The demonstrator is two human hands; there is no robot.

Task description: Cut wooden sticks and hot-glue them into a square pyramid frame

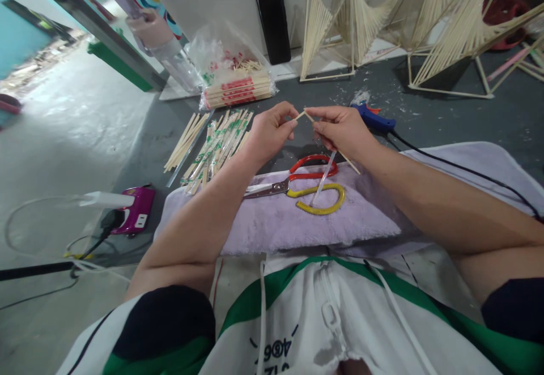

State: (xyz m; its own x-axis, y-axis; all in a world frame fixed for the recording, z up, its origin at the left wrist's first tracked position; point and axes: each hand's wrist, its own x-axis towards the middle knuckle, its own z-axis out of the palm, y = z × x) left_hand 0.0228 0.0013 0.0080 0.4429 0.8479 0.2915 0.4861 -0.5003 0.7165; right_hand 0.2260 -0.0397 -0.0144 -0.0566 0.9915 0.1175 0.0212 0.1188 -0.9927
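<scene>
My left hand (274,131) is closed in a pinch on a thin wooden stick, mostly hidden by the fingers. My right hand (340,128) pinches another wooden stick (349,162), whose lower end sticks out below the palm. The two sticks' tips meet at an angle between my hands. Below them, scissors (280,186) with one red and one yellow handle lie on a lilac towel (272,225). A translucent glue stick (325,178) slants across the handles; whether my right hand touches its top is unclear. A blue glue gun (376,120) lies just beyond my right wrist.
Loose sticks (186,141), wrapped chopsticks (216,148) and a bagged bundle (238,89) lie left. A bottle (165,46) and black phone (273,25) stand behind. Stick frameworks (327,75) fill the back right. A magenta power socket (135,211) and cables flank the table.
</scene>
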